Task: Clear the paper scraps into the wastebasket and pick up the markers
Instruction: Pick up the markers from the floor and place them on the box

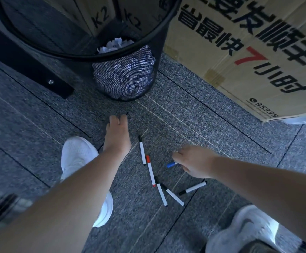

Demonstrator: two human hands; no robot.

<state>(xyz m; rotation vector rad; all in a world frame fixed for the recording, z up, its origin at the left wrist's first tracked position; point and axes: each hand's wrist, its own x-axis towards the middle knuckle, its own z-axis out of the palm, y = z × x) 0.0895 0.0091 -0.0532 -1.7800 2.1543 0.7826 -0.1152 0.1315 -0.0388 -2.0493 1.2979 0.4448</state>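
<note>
Reaching right hand [194,162], blue marker [172,164]

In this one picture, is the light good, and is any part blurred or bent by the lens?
Head view: light is dim and bluish, no glare; markers on the carpet are fairly sharp; the forearms and the shoe at the lower edge are smeared; the wide lens curves the wastebasket rim and tilts the cardboard box.
</note>
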